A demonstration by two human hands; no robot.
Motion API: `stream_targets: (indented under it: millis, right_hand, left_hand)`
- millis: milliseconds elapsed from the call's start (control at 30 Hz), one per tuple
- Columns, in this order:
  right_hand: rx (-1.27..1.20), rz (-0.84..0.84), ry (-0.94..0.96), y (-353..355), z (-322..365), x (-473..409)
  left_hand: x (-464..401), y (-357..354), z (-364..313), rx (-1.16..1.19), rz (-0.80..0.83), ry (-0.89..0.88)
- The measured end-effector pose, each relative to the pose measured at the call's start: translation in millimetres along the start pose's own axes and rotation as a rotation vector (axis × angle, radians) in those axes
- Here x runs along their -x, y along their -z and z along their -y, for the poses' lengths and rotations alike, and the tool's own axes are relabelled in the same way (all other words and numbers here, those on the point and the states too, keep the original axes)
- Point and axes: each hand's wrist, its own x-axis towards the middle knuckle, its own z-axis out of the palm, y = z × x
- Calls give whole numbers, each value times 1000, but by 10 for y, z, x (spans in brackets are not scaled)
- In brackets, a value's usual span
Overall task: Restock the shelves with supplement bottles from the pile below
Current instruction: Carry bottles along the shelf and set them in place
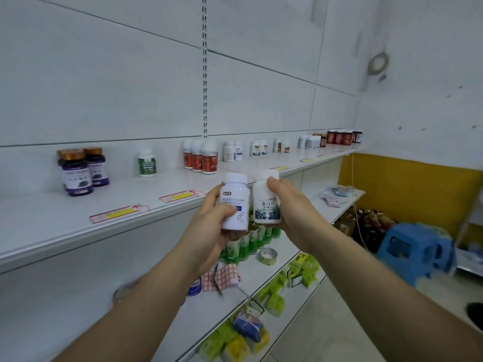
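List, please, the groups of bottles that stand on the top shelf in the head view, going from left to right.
Purple bottles with gold caps → green-label bottle → red-label white bottles → small white bottles → more white bottles → dark red bottles at the far end.

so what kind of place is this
Probably a small shop or pharmacy aisle: long white shelves with price tags on the edge, groups of supplement bottles lined up, and a bottle in the left hand and the right hand.
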Motion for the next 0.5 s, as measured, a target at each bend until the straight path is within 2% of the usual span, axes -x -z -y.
stream_targets:
  millis: [233,500]
  right_hand:
    - [28,-29,17,582,-114,-1032]
    - [201,-33,86,1026,-272,-2525]
  left_hand:
    - [-1104,-341,328,-101,-30,-10]
    - [-2509,-421,503,-180,-131,-84]
